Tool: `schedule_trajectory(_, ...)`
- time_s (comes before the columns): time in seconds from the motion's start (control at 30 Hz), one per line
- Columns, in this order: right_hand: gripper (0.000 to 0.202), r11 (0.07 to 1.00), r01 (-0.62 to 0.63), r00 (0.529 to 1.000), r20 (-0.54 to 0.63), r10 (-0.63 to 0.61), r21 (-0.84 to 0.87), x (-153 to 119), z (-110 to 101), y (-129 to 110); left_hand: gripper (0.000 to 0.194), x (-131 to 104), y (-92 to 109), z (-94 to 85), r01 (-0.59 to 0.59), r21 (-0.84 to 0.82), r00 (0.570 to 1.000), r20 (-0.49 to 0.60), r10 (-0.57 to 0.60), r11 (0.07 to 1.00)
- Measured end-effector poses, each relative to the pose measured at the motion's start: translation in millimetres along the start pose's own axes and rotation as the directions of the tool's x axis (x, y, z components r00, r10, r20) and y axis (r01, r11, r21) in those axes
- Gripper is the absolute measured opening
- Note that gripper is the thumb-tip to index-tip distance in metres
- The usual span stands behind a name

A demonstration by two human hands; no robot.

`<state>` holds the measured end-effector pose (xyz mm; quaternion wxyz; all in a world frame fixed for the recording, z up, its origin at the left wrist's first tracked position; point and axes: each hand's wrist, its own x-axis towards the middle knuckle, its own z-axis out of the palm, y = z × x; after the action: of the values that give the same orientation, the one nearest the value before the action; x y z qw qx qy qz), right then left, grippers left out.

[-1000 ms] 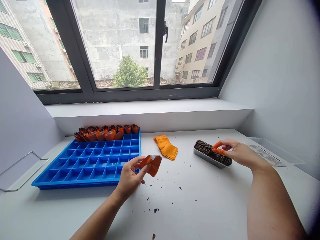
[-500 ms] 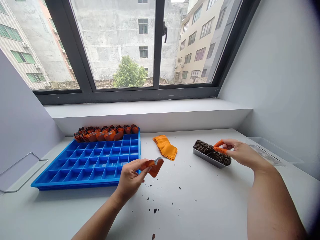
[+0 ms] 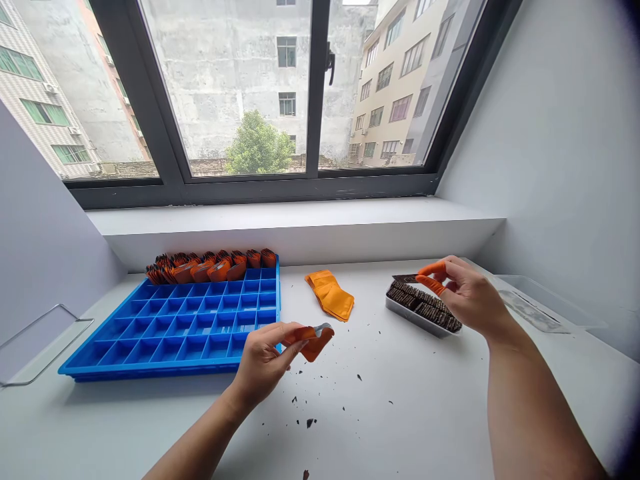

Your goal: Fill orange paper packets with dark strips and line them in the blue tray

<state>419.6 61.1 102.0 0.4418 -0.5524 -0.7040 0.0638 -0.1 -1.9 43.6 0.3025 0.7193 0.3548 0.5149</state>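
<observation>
My left hand (image 3: 264, 363) is closed on a small orange pouch (image 3: 314, 348), whose silvery mouth gapes toward the right. Orange finger covers sit on the thumb and index finger of my right hand (image 3: 467, 297). Between those fingertips is a thin, dark brown flat piece (image 3: 404, 279), held just above a metal tin (image 3: 416, 321). Tightly packed rows of similar dark pieces (image 3: 430, 310) fill the tin. A loose stack of flat orange pouches (image 3: 331, 295) lies on the table between my hands.
To the left stands a blue compartment tray (image 3: 150, 371), its back rows full of orange pouches (image 3: 200, 268). Dark crumbs (image 3: 310, 423) are scattered on the white table. A clear plastic lid (image 3: 555, 303) lies far right, and a wire stand (image 3: 55, 310) at the left edge.
My right hand has risen from the tin and moved slightly back, lifting out one dark piece. The left hand with the pouch has shifted slightly right and down.
</observation>
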Motion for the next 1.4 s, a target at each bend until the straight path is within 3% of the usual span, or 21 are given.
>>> schedule_trajectory(0.13, 0.023, 0.932, 0.22, 0.969, 0.043, -0.243, 0.288, -5.8, 34.8, -54.0, 0.016, -0.3, 2.7, 1.0, -0.005, -0.014, 1.0, -0.002, 0.005, 1.0)
schedule_trajectory(0.23, 0.013, 0.872, 0.287, 0.933, 0.089, -0.347, 0.395, -17.3, 58.3, -86.3, 0.017, -0.5, 2.7, 0.8, 0.016, -0.026, 1.0, -0.009, -0.017, 1.0)
schedule_trajectory(0.33, 0.007, 0.833, 0.301, 0.919, 0.093, -0.384, 0.464, -27.9, 73.9, -102.0, 0.018, -1.0, 1.4, 0.7, 0.03, -0.032, 0.999, -0.02, -0.031, 0.999)
schedule_trajectory(0.5, 0.004, 0.811, 0.258, 0.926, 0.107, -0.363, 0.525, -33.8, 84.8, -102.0, 0.017, -1.8, 0.5, 1.3, 0.019, -0.033, 1.0, -0.02, -0.02, 0.999)
schedule_trajectory(0.83, 0.008, 0.812, 0.225, 0.914, 0.172, -0.367, 0.539, -33.9, 85.5, -103.7, 0.018, -1.6, 2.5, 1.3, 0.024, -0.033, 1.0, 0.003, -0.023, 0.999)
schedule_trajectory(1.2, 0.01, 0.831, 0.305, 0.871, 0.217, -0.441, 0.465, -31.7, 82.0, -106.4, 0.016, -1.2, 5.2, 0.0, 0.022, -0.01, 1.0, 0.008, -0.022, 1.0)
schedule_trajectory(1.4, 0.007, 0.844, 0.341, 0.861, 0.223, -0.458, 0.415, -31.3, 76.5, -106.9, 0.025, -1.9, 2.6, 1.5, 0.007, -0.027, 1.0, 0.004, -0.007, 1.0)
